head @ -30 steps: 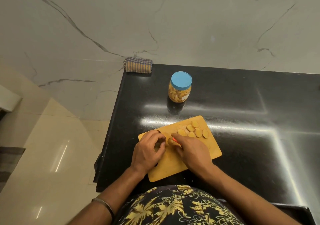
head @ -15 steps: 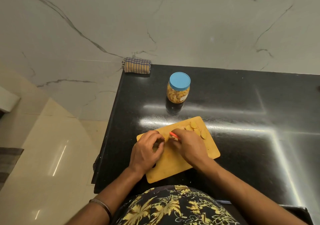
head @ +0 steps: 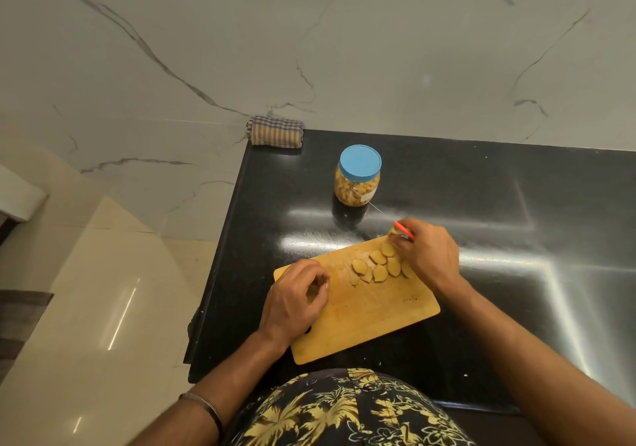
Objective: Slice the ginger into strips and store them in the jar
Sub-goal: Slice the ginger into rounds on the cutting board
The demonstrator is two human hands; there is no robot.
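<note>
i'm looking down at the cutting board [head: 364,311] on the black table [head: 516,239], and everything hangs off that board. my right hand [head: 428,256] is at the board's far right corner, fingers curled round the orange-handled knife [head: 404,230] with what looks like a ginger piece pinched alongside it; the thin blade pokes out past the board toward the jar [head: 358,177]. my left hand [head: 296,299] sits on the board's near left part, fingers curled in, maybe on a stub of ginger, but i can't tell for sure.

the ginger slices [head: 378,266] lie in a loose fan across the far half of the board, right beside my right hand. they're rounds, not strips yet, so by my reckoning the cutting is only partway done.

the risks as i see them: that blade is aimed at the jar, which stands beyond the board's far edge with its blue lid [head: 360,162] on, so a careless sweep could knock it. the slices sit close to the board's far edge, so a nudge from my right wrist could push them onto the table. thin rounds will likely slide under the knife, and my curled left fingers are near enough to get nicked. a folded checked cloth [head: 276,132] sits well beyond the board, at the table's far corner.
</note>
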